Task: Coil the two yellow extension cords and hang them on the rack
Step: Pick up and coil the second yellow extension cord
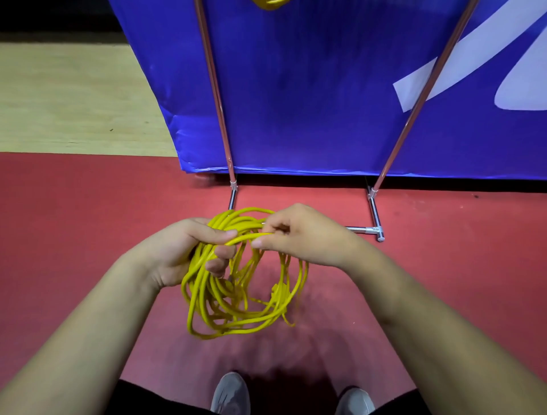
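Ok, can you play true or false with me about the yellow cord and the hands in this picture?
1. The left hand grips the bundled loops of the yellow cord. True.
2. The cord lies flat on the red floor. False: its loops hang in the air from the hands.
3. The right hand pinches a strand near the top of the coil. True.
4. The big banner behind the rack is green. False: it is blue with white shapes.
5. Something yellow shows at the very top edge of the picture. True.
6. The person is barefoot. False: grey shoes show at the bottom.
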